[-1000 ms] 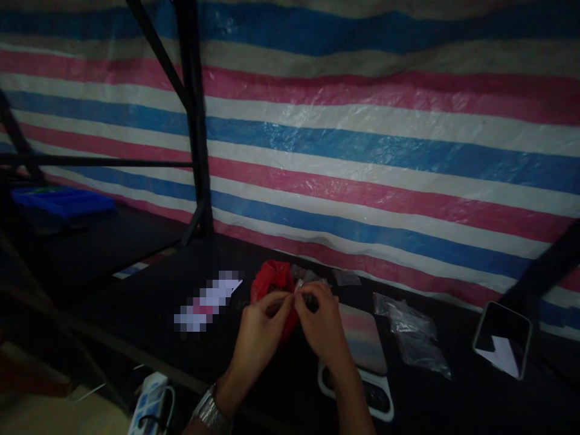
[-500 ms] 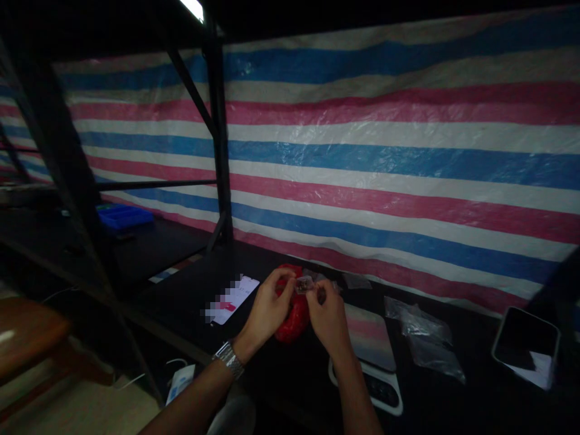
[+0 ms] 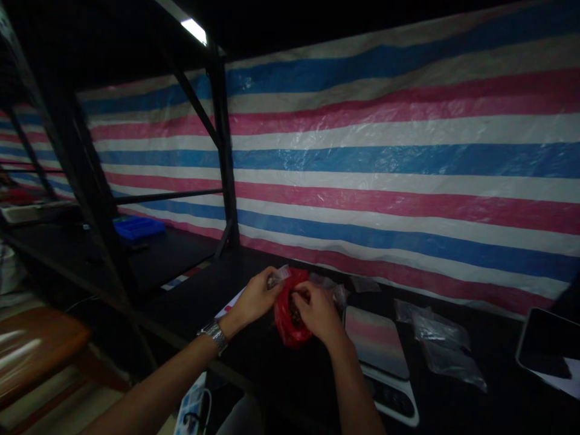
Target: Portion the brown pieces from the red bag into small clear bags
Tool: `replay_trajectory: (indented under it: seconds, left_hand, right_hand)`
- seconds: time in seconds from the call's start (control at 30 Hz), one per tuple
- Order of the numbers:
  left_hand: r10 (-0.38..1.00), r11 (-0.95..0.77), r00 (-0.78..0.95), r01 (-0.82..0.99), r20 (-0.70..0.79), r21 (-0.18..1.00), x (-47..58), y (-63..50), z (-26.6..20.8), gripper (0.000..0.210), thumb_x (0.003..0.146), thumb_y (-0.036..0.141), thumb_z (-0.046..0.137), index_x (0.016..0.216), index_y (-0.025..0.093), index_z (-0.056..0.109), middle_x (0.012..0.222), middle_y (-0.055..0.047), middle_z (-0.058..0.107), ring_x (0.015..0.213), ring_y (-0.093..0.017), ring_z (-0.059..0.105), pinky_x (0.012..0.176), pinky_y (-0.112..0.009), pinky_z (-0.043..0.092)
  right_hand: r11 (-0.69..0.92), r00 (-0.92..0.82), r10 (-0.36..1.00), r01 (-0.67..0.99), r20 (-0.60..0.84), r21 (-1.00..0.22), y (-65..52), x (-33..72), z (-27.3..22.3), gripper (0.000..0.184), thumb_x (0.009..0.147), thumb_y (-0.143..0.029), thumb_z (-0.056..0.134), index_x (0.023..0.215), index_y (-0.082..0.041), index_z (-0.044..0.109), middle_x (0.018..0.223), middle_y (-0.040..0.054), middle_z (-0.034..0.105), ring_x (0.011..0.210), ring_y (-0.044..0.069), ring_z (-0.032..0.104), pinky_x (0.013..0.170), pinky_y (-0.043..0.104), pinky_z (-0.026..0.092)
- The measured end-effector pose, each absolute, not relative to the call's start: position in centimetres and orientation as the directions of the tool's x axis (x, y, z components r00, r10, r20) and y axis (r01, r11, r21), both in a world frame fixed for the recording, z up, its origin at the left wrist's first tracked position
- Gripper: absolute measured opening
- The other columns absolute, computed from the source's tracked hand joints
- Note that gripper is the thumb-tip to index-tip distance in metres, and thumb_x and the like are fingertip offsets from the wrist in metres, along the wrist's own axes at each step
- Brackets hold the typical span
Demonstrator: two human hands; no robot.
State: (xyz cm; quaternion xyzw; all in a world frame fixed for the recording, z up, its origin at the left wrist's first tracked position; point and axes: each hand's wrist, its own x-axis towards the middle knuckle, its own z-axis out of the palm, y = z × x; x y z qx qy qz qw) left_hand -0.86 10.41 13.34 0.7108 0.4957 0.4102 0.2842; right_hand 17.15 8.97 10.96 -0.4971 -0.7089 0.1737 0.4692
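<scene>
My left hand [image 3: 259, 297] is closed on a small clear plastic bag [image 3: 281, 275], which has something small and brownish in its lower part. Beside it on the black table sits a red plastic bag [image 3: 287, 329] with its mouth open, full of small brown pieces too small to name. The fingers of my right hand [image 3: 317, 311] reach into that mouth, bent together; whatever is between them is hidden. Just right of my right forearm lies a white kitchen scale [image 3: 378, 344] with a metal plate.
Several clear plastic bags [image 3: 437, 332] lie right of the scale, others behind the red bag. A grey-rimmed tray-like thing [image 3: 544, 338] stands far right. Left are a partly covered phone [image 3: 229, 307], a dark metal post [image 3: 224, 151], a blue tray [image 3: 138, 228] and a wooden stool [image 3: 40, 338].
My hands have moved apart. The left has carried the small clear bag leftward, and the right has gone down into the red bag. The view has shifted slightly.
</scene>
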Motion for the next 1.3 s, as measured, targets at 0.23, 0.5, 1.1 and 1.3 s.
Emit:
replay_trajectory:
  seconds: [0.23,0.5,1.1,1.3]
  left_hand:
    - [0.993,-0.081,-0.03,0.523,0.113,0.849,1.0,8.9,7.3,0.038,0.098,0.039,0.069,0.131,0.019,0.064,0.132,-0.009,0.069,0.11,-0.025,0.071,0.093,-0.047,0.061]
    - [0.994,0.088,-0.086,0.334,-0.063,0.938,1.6,9.6,7.9,0.04,0.098,0.039,0.07,0.133,0.02,0.063,0.134,-0.009,0.068,0.112,-0.026,0.07,0.093,-0.048,0.061]
    - [0.982,-0.182,0.049,0.47,0.181,0.864,-0.1,9.5,9.3,0.037,0.099,0.039,0.069,0.129,0.019,0.065,0.13,-0.009,0.07,0.108,-0.024,0.071,0.092,-0.047,0.062]
    - [0.935,-0.349,0.18,0.608,0.305,0.713,0.3,8.9,9.9,0.021,0.091,0.019,0.074,0.111,0.021,0.071,0.112,-0.007,0.074,0.106,-0.024,0.069,0.098,-0.042,0.053]
  right_hand:
    - [0.309,-0.104,0.918,0.793,0.383,-0.525,9.5,17.5,8.8,0.039,0.078,0.0,0.067,0.108,-0.023,0.076,0.114,0.0119,0.08,0.117,0.032,0.063,0.103,0.047,0.035]
    - [0.329,-0.16,0.923,0.799,0.349,-0.504,8.8,18.0,9.4,0.052,0.066,0.011,0.063,0.103,-0.022,0.078,0.112,0.0114,0.08,0.118,0.033,0.067,0.106,0.048,0.038]
    - [0.358,-0.129,0.934,0.347,0.334,-0.867,10.1,18.8,7.6,0.036,0.074,-0.001,0.058,0.1,-0.022,0.071,0.099,0.005,0.081,0.098,0.022,0.078,0.093,0.039,0.06]
    - [0.433,-0.135,0.902,0.302,0.411,-0.849,8.9,19.6,9.8,0.04,0.081,-0.008,0.06,0.115,-0.023,0.072,0.115,0.0069,0.08,0.108,0.022,0.076,0.101,0.041,0.057]
